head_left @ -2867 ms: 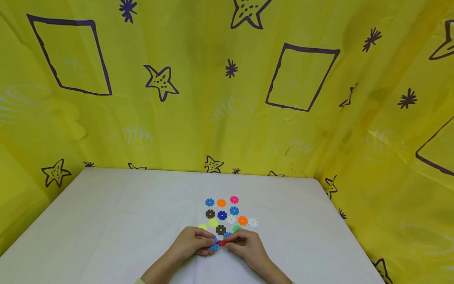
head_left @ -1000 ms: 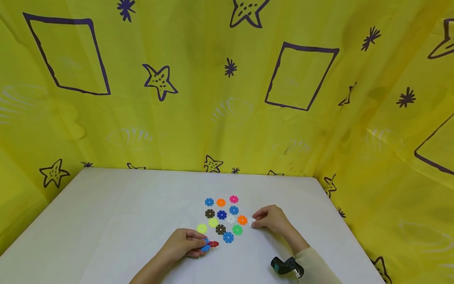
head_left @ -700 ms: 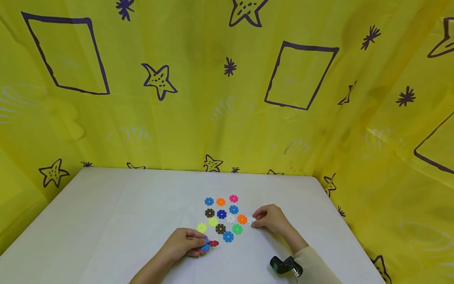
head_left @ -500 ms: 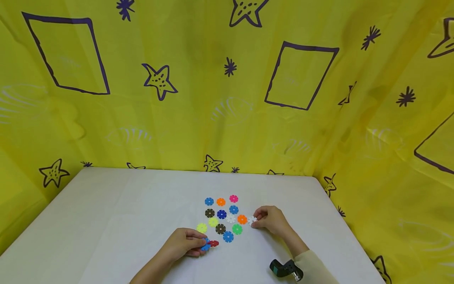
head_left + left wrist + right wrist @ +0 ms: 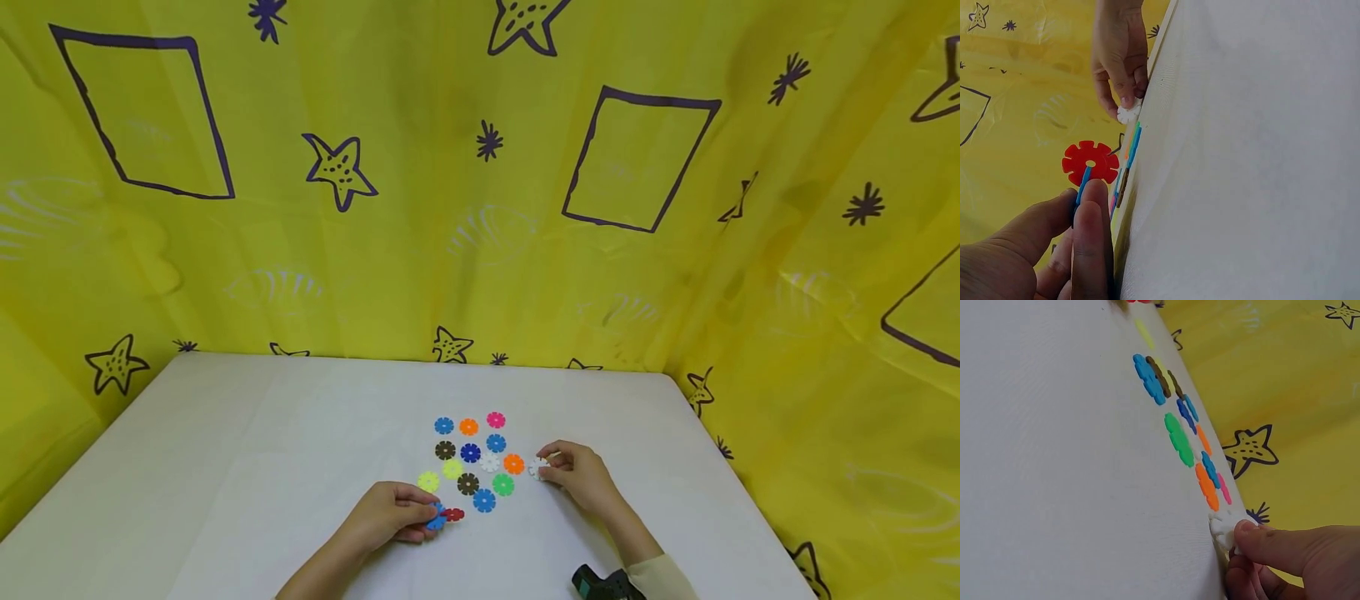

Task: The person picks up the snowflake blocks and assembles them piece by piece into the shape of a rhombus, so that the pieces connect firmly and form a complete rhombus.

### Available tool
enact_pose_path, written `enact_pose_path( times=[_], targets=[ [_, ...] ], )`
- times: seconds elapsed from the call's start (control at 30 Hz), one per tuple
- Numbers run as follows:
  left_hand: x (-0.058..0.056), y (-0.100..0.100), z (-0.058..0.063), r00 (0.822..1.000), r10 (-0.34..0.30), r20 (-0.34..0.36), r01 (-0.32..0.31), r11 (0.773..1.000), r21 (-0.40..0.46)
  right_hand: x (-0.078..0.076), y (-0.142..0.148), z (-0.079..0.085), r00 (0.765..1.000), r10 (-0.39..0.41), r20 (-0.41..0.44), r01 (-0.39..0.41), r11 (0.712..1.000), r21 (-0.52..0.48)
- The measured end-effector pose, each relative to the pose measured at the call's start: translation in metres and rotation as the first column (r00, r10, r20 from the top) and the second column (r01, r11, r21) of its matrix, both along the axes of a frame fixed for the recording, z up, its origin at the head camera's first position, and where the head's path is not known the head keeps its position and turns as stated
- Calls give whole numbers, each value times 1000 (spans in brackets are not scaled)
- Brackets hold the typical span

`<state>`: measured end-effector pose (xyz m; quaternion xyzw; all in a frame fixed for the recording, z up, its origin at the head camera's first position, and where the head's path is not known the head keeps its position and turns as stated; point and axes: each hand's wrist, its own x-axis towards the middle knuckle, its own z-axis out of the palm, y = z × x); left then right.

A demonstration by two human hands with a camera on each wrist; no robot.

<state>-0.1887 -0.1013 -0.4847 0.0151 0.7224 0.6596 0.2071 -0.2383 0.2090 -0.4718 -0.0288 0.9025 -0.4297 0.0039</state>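
Observation:
My left hand (image 5: 386, 512) pinches a blue notched disc (image 5: 435, 520) between thumb and fingers. Slotted into that disc is a red one (image 5: 454, 515), crosswise to it; the left wrist view shows the red disc (image 5: 1075, 164) face-on and the blue disc (image 5: 1083, 187) edge-on. Over on the right, my right hand (image 5: 583, 477) pinches a white notched disc (image 5: 536, 467) by its right side. In the right wrist view the thumb lies on the white disc (image 5: 1222, 529), which appears tilted up from the tabletop; whether its lower edge touches the table I cannot tell.
Several loose notched discs lie flat between the hands, among them an orange disc (image 5: 513, 464), a green disc (image 5: 503, 484) and a blue disc (image 5: 484, 500). A white cloth covers the table (image 5: 262, 467). Yellow patterned curtains (image 5: 420, 250) stand behind it and at both sides.
My right hand has left the joined blue and red discs, moved right and taken hold of the white disc, lately shifting it slightly right. My left hand drew a little left with the joined pair.

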Motion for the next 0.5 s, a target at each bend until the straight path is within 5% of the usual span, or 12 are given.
enact_pose_path(
  times=[0.17, 0.5],
  targets=[
    [0, 0, 1, 1000, 1, -1, -1, 1000, -3, 7, 1, -1, 1000, 15, 11, -15, 1000, -11],
    [1, 0, 2, 1000, -2, 0, 2, 1000, 8, 15, 3, -3, 999, 29, 44, -18, 972, -236]
  ],
)
